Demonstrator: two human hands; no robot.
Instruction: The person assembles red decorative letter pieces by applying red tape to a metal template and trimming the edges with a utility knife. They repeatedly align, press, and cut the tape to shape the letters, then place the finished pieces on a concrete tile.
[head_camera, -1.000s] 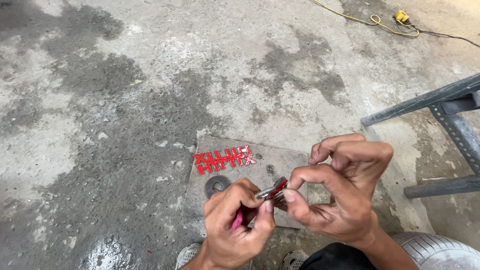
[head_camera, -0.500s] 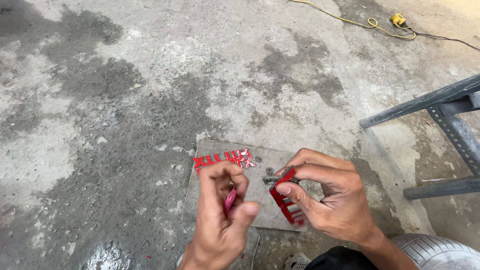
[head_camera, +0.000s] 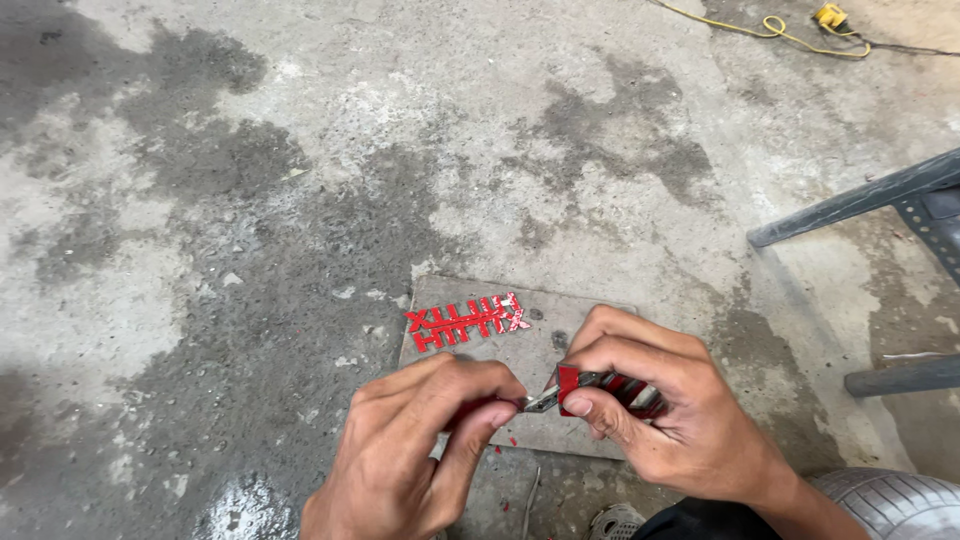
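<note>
Over a stained concrete floor, the left hand is curled shut around a small tool with a red grip, whose thin metal blade pokes out from between thumb and forefinger toward the other hand. The right hand is closed around a red and silver strip piece, pinching its near end with the thumb right where the blade tip touches it. Both hands hover just above a flat grey slab lying on the floor, and a second red lattice piece rests on the slab's far left part, apart from the hands, while a grey metal frame stands off to the right.
</note>
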